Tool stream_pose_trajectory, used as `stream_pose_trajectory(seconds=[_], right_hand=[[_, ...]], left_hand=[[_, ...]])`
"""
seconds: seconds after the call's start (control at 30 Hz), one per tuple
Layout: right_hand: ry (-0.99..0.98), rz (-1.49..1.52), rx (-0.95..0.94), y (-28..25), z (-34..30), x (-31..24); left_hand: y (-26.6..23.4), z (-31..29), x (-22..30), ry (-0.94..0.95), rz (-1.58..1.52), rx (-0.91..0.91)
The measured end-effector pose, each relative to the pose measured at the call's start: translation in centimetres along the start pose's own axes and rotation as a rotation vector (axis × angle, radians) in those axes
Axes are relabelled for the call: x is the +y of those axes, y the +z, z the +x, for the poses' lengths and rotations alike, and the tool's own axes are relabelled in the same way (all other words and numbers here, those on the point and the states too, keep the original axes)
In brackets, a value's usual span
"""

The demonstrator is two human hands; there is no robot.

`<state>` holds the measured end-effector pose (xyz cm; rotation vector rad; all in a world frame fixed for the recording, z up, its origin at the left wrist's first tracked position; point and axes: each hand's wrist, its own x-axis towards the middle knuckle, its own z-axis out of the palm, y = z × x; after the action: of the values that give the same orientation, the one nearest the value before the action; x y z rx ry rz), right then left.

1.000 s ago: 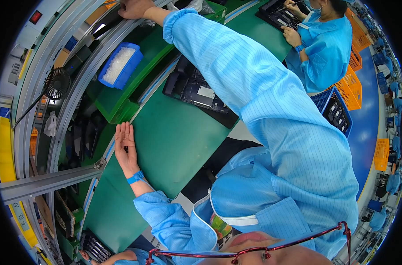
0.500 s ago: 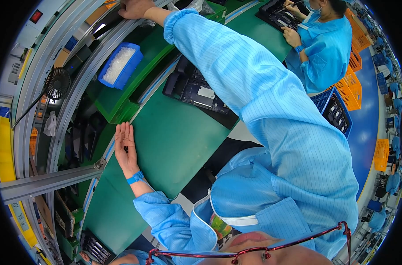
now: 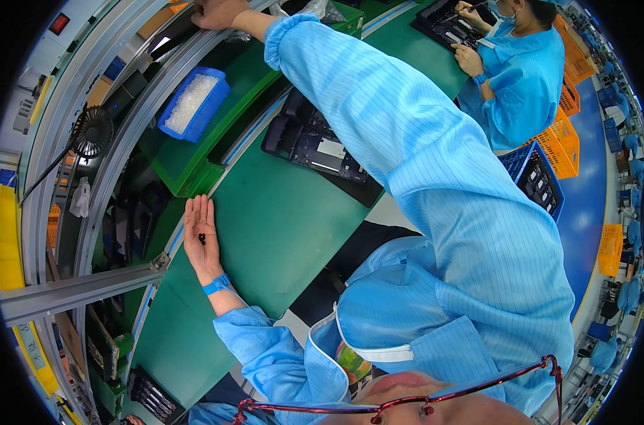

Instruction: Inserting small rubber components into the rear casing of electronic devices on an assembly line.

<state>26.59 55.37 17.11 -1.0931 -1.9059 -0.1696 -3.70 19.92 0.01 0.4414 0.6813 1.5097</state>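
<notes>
My left hand (image 3: 200,244) lies palm up over the green work surface (image 3: 265,234), fingers stretched out. Several tiny black parts (image 3: 202,239) rest loose on its palm, and a blue band circles the wrist. Far off at the upper left, my right hand (image 3: 221,14) reaches up to a metal rail (image 3: 172,67). Its fingers are curled, and whatever lies between them is hidden. Partly under my right sleeve, a black casing with a light label (image 3: 329,149) sits on the surface.
A blue bin of clear pieces (image 3: 193,105) stands on a green shelf (image 3: 215,145). A metal crossbar (image 3: 81,294) and a small fan (image 3: 93,132) are at left. At upper right, a co-worker (image 3: 516,92) handles black parts. Slotted black parts (image 3: 150,397) lie lower left.
Both my hands have stayed almost where they were. At the lower left, another person's hands have drawn back from the slotted black parts.
</notes>
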Motion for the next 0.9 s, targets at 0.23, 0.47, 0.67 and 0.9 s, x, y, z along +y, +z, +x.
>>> stream_pose_trajectory(seconds=[0.23,0.47,0.67,0.9], right_hand=[[0.205,-0.425,-0.145,0.9,0.5,-2.1],[-0.048,-0.063,0.022,0.7,0.2,0.3],[-0.015,-0.013,0.030,0.7,-0.1,-0.1],[-0.036,0.014,0.077,0.6,-0.1,0.0]], left_hand=[[-0.3,-0.3,0.1,0.007,0.017,0.021],[0.4,-0.1,0.0,0.008,0.028,0.025],[0.3,-0.3,0.0,0.011,0.031,0.029],[0.0,-0.1,0.0,0.004,0.029,0.015]])
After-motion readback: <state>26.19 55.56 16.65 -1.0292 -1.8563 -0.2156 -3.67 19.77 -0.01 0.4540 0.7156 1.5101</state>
